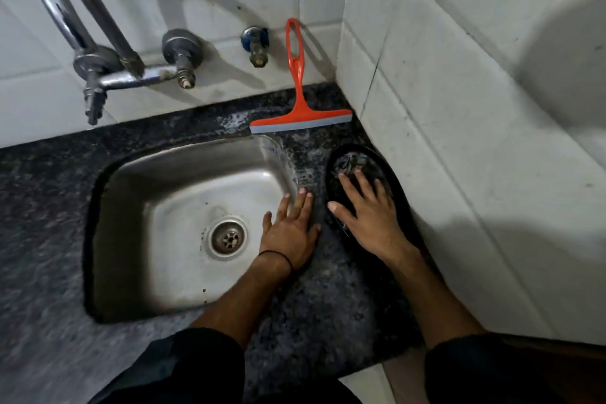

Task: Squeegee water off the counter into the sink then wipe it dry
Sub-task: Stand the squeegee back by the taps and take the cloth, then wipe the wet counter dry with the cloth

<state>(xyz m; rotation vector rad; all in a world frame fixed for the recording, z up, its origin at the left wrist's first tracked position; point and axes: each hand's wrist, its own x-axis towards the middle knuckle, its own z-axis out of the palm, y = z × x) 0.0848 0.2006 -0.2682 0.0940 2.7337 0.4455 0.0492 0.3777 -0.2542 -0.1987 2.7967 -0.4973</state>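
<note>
An orange squeegee [296,82] with a grey blade stands on the dark speckled counter [328,311], its handle leaning against the white tiled back wall. Nobody holds it. The steel sink [170,207] is set into the counter on the left. My right hand [367,213] presses down with spread fingers on a dark cloth [341,161] in the strip between the sink and the right wall. My left hand [290,229] lies flat and empty on the counter at the sink's right rim. Wet patches shine on the counter near the squeegee blade.
A chrome tap [98,52] with a tall curved spout is fixed to the back wall above the sink, and a small blue-collared valve [255,43] sits beside the squeegee. A tiled side wall [459,141] bounds the counter on the right.
</note>
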